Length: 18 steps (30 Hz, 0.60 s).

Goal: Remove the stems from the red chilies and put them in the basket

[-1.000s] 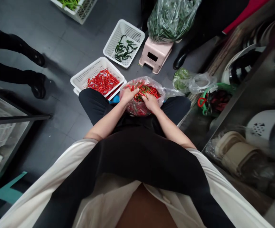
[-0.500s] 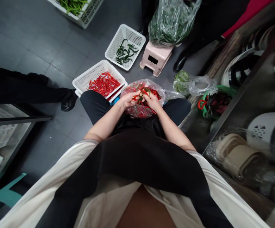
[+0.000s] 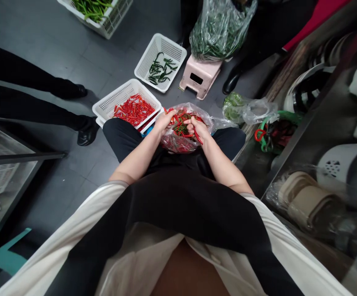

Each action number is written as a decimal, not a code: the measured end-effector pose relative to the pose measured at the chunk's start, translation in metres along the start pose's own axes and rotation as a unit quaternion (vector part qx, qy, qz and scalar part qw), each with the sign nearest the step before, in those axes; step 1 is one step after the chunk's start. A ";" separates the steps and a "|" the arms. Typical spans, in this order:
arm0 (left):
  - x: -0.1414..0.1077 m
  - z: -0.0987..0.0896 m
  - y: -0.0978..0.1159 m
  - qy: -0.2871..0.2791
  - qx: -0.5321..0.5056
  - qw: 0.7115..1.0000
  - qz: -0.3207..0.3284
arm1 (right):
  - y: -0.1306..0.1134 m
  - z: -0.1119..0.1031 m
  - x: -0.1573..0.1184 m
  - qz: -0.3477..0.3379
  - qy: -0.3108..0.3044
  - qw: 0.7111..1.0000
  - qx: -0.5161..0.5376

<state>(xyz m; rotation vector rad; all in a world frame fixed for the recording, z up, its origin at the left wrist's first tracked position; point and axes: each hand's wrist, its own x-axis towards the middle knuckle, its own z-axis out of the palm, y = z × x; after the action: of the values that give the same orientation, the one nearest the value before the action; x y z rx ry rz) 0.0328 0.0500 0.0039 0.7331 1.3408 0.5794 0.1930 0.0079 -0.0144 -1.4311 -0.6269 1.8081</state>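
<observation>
A clear plastic bag (image 3: 178, 144) full of red chillies with green stems (image 3: 182, 126) stands open between my knees. Over its left side, my left hand (image 3: 165, 121) is closed around red chillies whose tips show past the fingers. My right hand (image 3: 196, 127), at the bag's right side, is closed on a red chilli (image 3: 198, 137) that sticks out below the fingers. Left of the bag, a white basket (image 3: 104, 107) holds loose red chillies (image 3: 135, 109). Behind it, another white basket (image 3: 141, 69) contains some green chillies (image 3: 161, 70).
A pink stool (image 3: 199, 78) bears a bag of green chillies (image 3: 219, 39). People's legs stand at the left and beyond the stool. Metal shelves with containers flank both sides. A green basket (image 3: 289, 117) is at the right, a basket of green peppers (image 3: 114, 20) at the top.
My hands have moved apart from each other over the bag. The legs of the person at the left have shifted, and both feet now show separately.
</observation>
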 end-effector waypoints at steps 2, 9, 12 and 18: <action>-0.004 -0.002 0.000 -0.011 0.037 0.999 0.016 | 0.000 0.000 0.003 -0.012 0.048 0.999 0.019; -0.022 0.009 -0.028 -0.153 0.042 0.985 -0.066 | -0.004 0.018 0.007 -0.135 0.148 0.979 0.026; -0.020 0.012 -0.036 -0.077 -0.011 0.997 -0.012 | -0.005 0.018 0.007 -0.165 0.201 0.965 0.013; -0.026 0.009 -0.032 0.063 0.059 0.987 0.137 | 0.016 0.012 -0.007 -0.071 0.153 0.986 0.019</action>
<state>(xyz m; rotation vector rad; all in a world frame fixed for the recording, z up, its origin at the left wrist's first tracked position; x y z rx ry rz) 0.0370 0.0088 -0.0026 1.0013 1.4095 0.7794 0.1781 -0.0061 -0.0192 -1.5567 -0.5176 1.4453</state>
